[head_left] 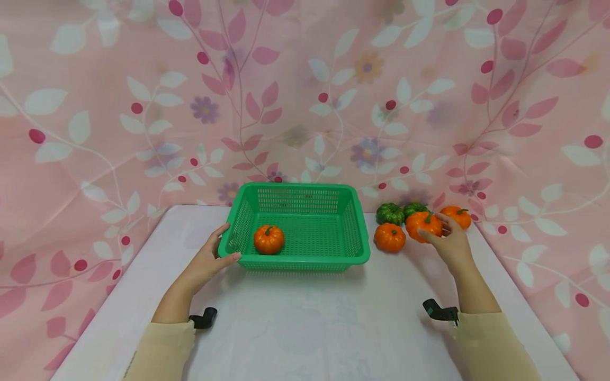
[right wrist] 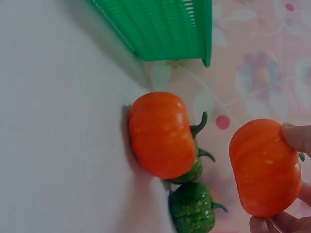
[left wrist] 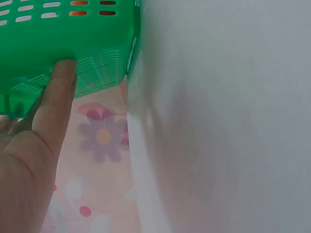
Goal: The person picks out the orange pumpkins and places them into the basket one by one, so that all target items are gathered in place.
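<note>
A green plastic basket (head_left: 305, 260) with slotted walls stands mid-table, and one small orange pumpkin (head_left: 269, 239) sits inside it at the left. My left hand (head_left: 207, 262) rests on the basket's left end, thumb on the front rim and fingers along the side; the left wrist view shows a finger (left wrist: 60, 92) against the wall. To the right of the basket, my right hand (head_left: 450, 241) grips an orange pumpkin (right wrist: 265, 167) between thumb and fingers. In the right wrist view this pumpkin appears raised off the table.
Beside the basket's right end lies another orange pumpkin (head_left: 389, 237). Two green pumpkins (head_left: 390, 214) are behind it, one partly hidden by the held pumpkin. A further orange pumpkin (head_left: 456, 217) lies near the right table edge. Patterned pink cloth (head_left: 305, 95) hangs behind the white table (head_left: 295, 328).
</note>
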